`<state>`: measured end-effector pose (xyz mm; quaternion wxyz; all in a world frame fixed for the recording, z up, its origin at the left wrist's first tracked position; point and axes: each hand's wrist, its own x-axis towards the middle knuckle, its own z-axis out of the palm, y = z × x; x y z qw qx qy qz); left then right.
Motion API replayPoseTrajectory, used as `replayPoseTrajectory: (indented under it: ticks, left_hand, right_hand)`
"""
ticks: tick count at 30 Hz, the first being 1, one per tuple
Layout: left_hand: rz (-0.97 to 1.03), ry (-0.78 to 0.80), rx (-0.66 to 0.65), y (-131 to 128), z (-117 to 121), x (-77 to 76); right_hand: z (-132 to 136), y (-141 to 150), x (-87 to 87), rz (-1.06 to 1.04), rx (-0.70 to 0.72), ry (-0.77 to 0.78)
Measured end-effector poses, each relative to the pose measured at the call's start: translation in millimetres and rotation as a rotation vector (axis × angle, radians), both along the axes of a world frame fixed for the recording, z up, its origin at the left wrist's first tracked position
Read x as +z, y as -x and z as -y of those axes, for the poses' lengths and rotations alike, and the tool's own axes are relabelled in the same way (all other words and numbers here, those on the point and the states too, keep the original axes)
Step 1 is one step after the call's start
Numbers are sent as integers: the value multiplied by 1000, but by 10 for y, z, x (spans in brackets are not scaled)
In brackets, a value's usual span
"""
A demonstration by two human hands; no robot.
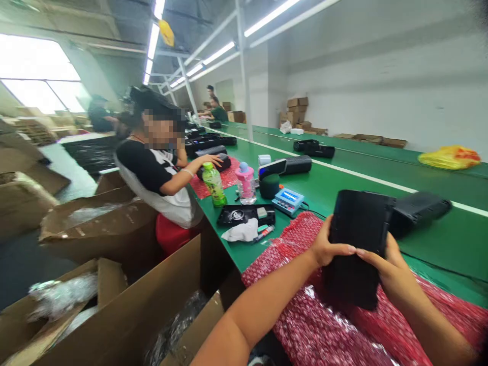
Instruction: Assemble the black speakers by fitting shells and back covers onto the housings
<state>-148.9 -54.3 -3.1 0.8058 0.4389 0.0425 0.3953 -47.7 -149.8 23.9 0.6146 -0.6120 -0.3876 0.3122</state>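
Both my left hand (pixel 331 247) and my right hand (pixel 386 260) grip a flat, black rectangular case (pixel 356 239), holding it upright by its lower half with the fingers across its face. Its lower end rests on or just above a red patterned padded mat (pixel 324 317) spread over the green workbench (pixel 427 239). Just behind the case lies a black, bar-shaped device (pixel 419 213), partly hidden by the case. My hands hide part of the case's face.
A co-worker (pixel 160 173) sits at the bench's left side, one hand on a black item. A digital tester (pixel 288 201), green bottle (pixel 214 184), pink bottle (pixel 246 183), and black tray (pixel 246 215) stand ahead. Open cardboard boxes (pixel 114 305) line the left.
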Motion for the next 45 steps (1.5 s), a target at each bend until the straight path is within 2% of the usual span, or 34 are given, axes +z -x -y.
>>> replayPoseTrajectory:
  ticks: [12, 17, 20, 25, 29, 31, 35, 38, 41, 45]
  left_hand:
    - [-100, -125, 33, 34, 46, 45]
    - [-80, -210, 96, 22, 97, 22]
    - [-46, -217, 73, 8, 125, 7]
    - [-64, -207, 93, 9, 139, 14]
    - [-100, -190, 113, 0, 107, 1]
    - [-93, -147, 145, -21, 48, -23]
    - [-142, 62, 192, -68, -137, -89]
    - [-165, 128, 245, -87, -225, -141]
    - [-174, 163, 247, -118, -198, -201]
    - [-227, 227, 112, -198, -110, -302]
  right_hand:
    - [-24, 99, 89, -166, -25, -156]
    - [0, 44, 111, -214, -40, -130]
    - [6, 30, 116, -268, -79, -117]
    - [-10, 69, 97, -193, -122, -146]
    - [-37, 7, 132, -206, -60, -113]
    - [-20, -82, 174, -158, 20, -70]
    - [125, -237, 272, 60, 128, 71]
    - [270, -242, 328, 185, 82, 245]
    - [349, -174, 307, 273, 16, 366]
    - [253, -104, 122, 573, -95, 338]
